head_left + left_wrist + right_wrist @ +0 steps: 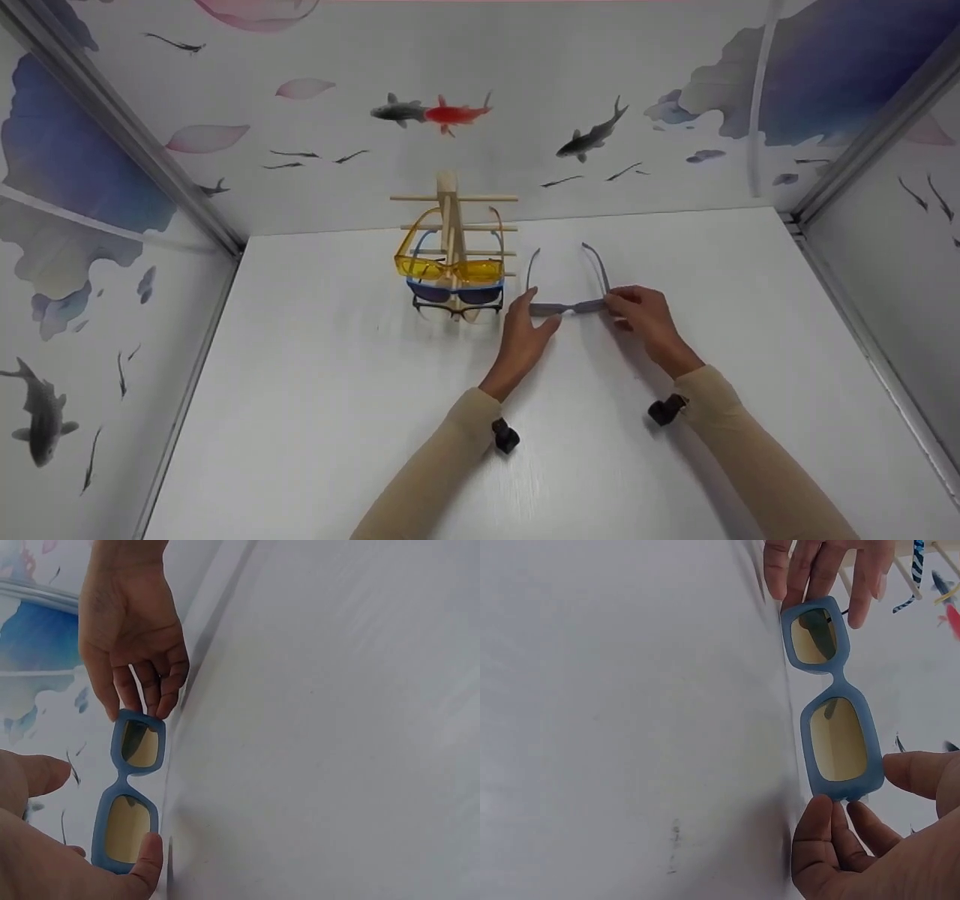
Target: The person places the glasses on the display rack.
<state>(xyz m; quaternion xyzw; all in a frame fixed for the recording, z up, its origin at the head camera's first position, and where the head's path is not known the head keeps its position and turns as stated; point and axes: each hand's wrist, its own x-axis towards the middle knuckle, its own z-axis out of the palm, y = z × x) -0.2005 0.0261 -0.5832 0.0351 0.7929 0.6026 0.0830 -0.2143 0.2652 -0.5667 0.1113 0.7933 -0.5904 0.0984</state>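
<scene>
A pair of blue-framed sunglasses with squarish, yellowish lenses is in front of me, its temples unfolded and pointing away. My left hand holds the left end of the frame, thumb on the near side; in the left wrist view the thumb overlaps the lower lens corner. At the other end, near the hinge, my right hand pinches the frame between thumb and curled fingers. Both lenses face the wrist cameras. The frame sits close over the white table.
Just left of my left hand stands a wooden display rack with several crossbars. Yellow glasses, blue sunglasses and dark-rimmed glasses hang on it, one above another. Walls printed with fish enclose the table at the back and sides.
</scene>
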